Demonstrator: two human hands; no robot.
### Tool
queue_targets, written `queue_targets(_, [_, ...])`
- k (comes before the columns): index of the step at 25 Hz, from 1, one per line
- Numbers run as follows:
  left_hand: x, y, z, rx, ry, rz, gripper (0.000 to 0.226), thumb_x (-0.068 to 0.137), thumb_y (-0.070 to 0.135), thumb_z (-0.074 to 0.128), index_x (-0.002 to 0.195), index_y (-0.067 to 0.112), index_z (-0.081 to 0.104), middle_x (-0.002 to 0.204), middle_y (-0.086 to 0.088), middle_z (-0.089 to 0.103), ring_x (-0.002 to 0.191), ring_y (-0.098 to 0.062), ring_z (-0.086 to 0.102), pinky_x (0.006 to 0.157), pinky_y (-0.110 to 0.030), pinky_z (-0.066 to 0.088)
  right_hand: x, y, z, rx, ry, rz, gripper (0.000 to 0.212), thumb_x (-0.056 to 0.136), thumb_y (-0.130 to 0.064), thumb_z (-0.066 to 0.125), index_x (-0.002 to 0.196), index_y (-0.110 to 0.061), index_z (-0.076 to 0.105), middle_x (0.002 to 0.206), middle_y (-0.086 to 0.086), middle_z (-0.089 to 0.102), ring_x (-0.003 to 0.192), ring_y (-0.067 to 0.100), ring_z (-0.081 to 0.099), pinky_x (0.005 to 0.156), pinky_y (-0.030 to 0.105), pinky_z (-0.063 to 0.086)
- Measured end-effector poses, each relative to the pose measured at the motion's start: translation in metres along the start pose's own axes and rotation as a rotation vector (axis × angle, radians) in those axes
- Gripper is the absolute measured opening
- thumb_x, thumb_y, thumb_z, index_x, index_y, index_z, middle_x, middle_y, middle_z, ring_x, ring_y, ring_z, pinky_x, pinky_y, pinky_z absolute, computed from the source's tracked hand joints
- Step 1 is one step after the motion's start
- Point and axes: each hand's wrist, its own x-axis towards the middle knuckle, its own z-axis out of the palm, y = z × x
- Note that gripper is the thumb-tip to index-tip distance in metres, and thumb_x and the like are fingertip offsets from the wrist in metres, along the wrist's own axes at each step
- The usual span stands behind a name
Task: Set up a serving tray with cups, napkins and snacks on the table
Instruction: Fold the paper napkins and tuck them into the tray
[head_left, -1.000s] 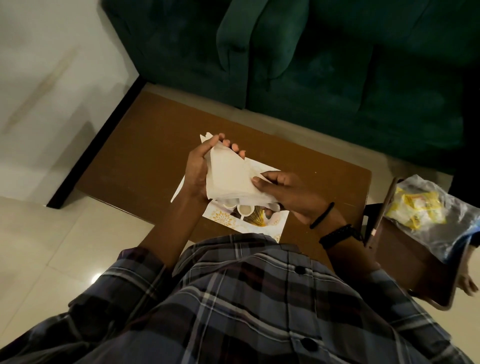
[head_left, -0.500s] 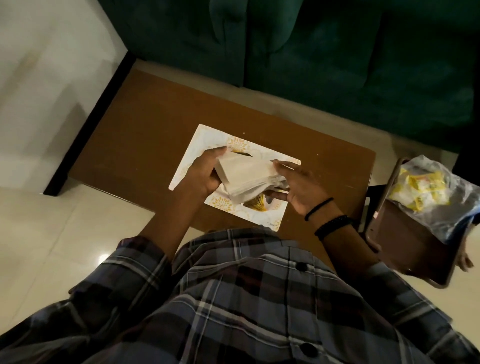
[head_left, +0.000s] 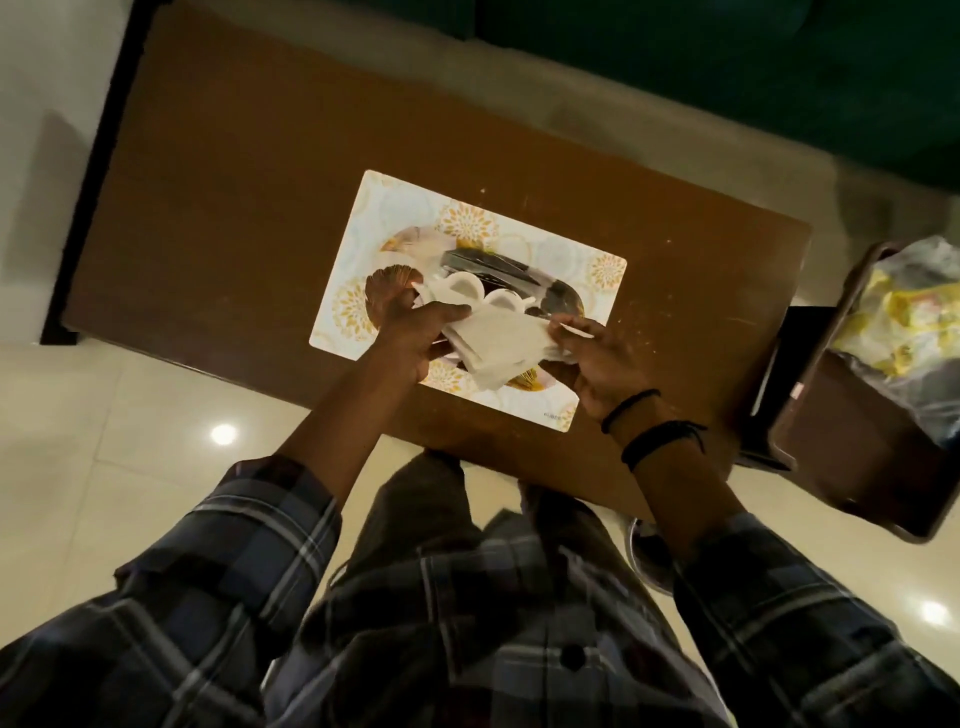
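Note:
A white tray (head_left: 395, 218) with gold flower patterns lies on the brown table (head_left: 234, 208). Two white cups (head_left: 462, 288) stand on it, with a dark object (head_left: 498, 270) just behind them. I hold a stack of white napkins (head_left: 501, 345) low over the tray's near edge. My left hand (head_left: 415, 327) grips the stack's left side and my right hand (head_left: 592, 358) grips its right side. The napkins hide part of the tray's near half.
A brown tray (head_left: 841, 457) at the right holds a clear bag of yellow snack packets (head_left: 904, 322). A dark green sofa (head_left: 727, 62) stands behind the table. Pale floor tiles lie left of and in front of the table.
Both hands have lowered the napkin stack from chest height down to just above the tray. The view has tilted further down, and the cups now show.

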Motion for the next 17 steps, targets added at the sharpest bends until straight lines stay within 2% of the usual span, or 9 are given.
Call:
queue_targets(2, [0.032,0.009,0.01,0.019,0.05,0.012,0.063,0.075,0.0,0.076,0.129,0.011,0.046,0.11,-0.008,0.06,0.092,-0.023,0.063,0.066,-0.034,0.058,0.03,-0.004,0.006,0.057,0.045,0.0,0.012,0.093,-0.005,0.058,0.104,-0.005,0.063,0.112,0.015,0.064,0.079,0.02,0.065,0.052,0.022,0.058])
queue_targets(5, [0.071,0.021,0.022,-0.009,0.059,-0.004,0.041,0.075,-0.003,0.074,0.101,0.016,0.05,0.091,-0.008,0.061,0.079,-0.022,0.063,0.066,-0.034,0.058,0.071,-0.01,0.016,0.137,0.088,-0.008,0.011,0.094,-0.003,0.054,0.103,-0.002,0.062,0.098,0.01,0.063,0.076,0.015,0.063,0.052,0.018,0.057])
queue_targets(6, [0.083,0.025,0.026,-0.012,0.062,-0.019,0.04,0.076,-0.004,0.073,0.101,0.016,0.049,0.087,-0.008,0.061,0.075,-0.02,0.061,0.063,-0.032,0.057,0.083,-0.014,0.02,0.154,0.109,-0.005,0.01,0.095,-0.001,0.054,0.097,-0.002,0.063,0.094,0.01,0.063,0.076,0.015,0.062,0.051,0.017,0.057])
queue_targets(8, [0.104,0.031,0.032,-0.008,0.069,-0.058,0.044,0.077,-0.004,0.071,0.116,0.006,0.053,0.087,-0.011,0.06,0.069,-0.019,0.06,0.053,-0.028,0.058,0.104,-0.018,0.024,0.202,0.144,0.01,0.015,0.094,0.0,0.053,0.084,-0.002,0.063,0.087,0.01,0.063,0.074,0.017,0.062,0.049,0.017,0.055])
queue_targets(11, [0.126,0.036,0.037,-0.021,0.073,-0.092,0.055,0.078,-0.007,0.069,0.129,-0.005,0.049,0.093,-0.017,0.06,0.062,-0.021,0.06,0.042,-0.026,0.057,0.124,-0.021,0.03,0.227,0.17,0.048,0.017,0.092,0.003,0.055,0.078,0.0,0.063,0.083,0.012,0.062,0.072,0.019,0.062,0.047,0.018,0.055])
queue_targets(13, [0.134,0.037,0.037,0.019,0.089,-0.083,0.054,0.077,-0.008,0.069,0.128,-0.007,0.051,0.1,-0.019,0.06,0.06,-0.02,0.059,0.041,-0.026,0.056,0.134,-0.018,0.032,0.228,0.183,0.075,0.015,0.091,0.005,0.055,0.078,0.003,0.062,0.085,0.014,0.061,0.072,0.02,0.061,0.046,0.019,0.056])
queue_targets(15, [0.136,0.037,0.038,0.055,0.113,-0.067,0.05,0.078,-0.008,0.069,0.125,-0.007,0.052,0.102,-0.02,0.06,0.063,-0.02,0.061,0.04,-0.027,0.056,0.14,-0.015,0.034,0.22,0.201,0.081,0.007,0.09,0.006,0.056,0.087,0.008,0.063,0.092,0.017,0.06,0.073,0.022,0.061,0.046,0.02,0.057])
queue_targets(17, [0.141,0.038,0.038,0.071,0.138,-0.072,0.038,0.078,-0.007,0.069,0.114,-0.007,0.055,0.1,-0.02,0.061,0.064,-0.022,0.062,0.038,-0.027,0.055,0.146,-0.01,0.035,0.201,0.19,0.091,0.005,0.09,0.006,0.057,0.091,0.007,0.062,0.101,0.02,0.059,0.079,0.023,0.061,0.049,0.021,0.058])
